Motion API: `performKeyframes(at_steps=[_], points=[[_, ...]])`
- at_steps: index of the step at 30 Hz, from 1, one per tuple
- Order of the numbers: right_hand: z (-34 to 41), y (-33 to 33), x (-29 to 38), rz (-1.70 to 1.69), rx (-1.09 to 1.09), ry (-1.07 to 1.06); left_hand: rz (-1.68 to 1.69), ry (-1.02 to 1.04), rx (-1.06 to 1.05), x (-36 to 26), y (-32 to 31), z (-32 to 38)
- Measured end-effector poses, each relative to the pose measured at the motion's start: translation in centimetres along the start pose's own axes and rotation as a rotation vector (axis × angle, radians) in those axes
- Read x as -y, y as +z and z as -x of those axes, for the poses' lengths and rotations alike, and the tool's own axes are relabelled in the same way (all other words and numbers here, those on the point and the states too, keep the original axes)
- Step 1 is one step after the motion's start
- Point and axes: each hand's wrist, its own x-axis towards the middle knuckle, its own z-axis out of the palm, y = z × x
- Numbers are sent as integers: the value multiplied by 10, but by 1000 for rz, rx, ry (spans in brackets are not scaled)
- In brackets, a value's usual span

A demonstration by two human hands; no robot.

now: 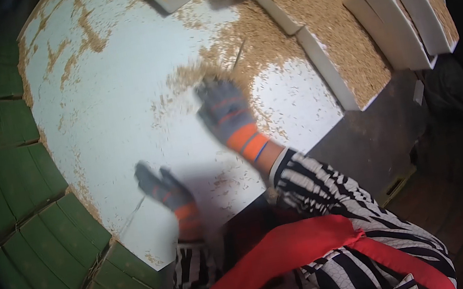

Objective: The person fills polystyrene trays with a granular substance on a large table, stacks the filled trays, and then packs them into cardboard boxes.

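My right hand [222, 104], in a grey and orange knit glove, is over the white tabletop [113, 95] at the near edge of a heap of loose tan bits [251, 44]. Its fingers are blurred, so I cannot see whether they hold anything. Just beyond them some bits are smeared by motion. My left hand [168, 189], gloved alike, is lower and to the left, thumb apart from the fingers, with nothing visible in it. A thin dark strip [238, 55] pokes out of the heap past my right hand.
White trays [330, 75] of the same bits stand along the right and far edges, some tilted or overlapping. Stacked green boxes [17, 180] line the left side. A dark surface [350, 138] lies lower right. A red cloth strap [277, 251] crosses my front.
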Motion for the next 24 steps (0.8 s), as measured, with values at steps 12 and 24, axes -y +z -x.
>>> performKeyframes(at_steps=[12, 24], points=[[426, -134, -123, -267, 175, 605, 34, 300, -45, -119, 64, 107], [765, -284, -184, -407, -841, 1392, 873, 1048, 1505, -514, 48, 431]])
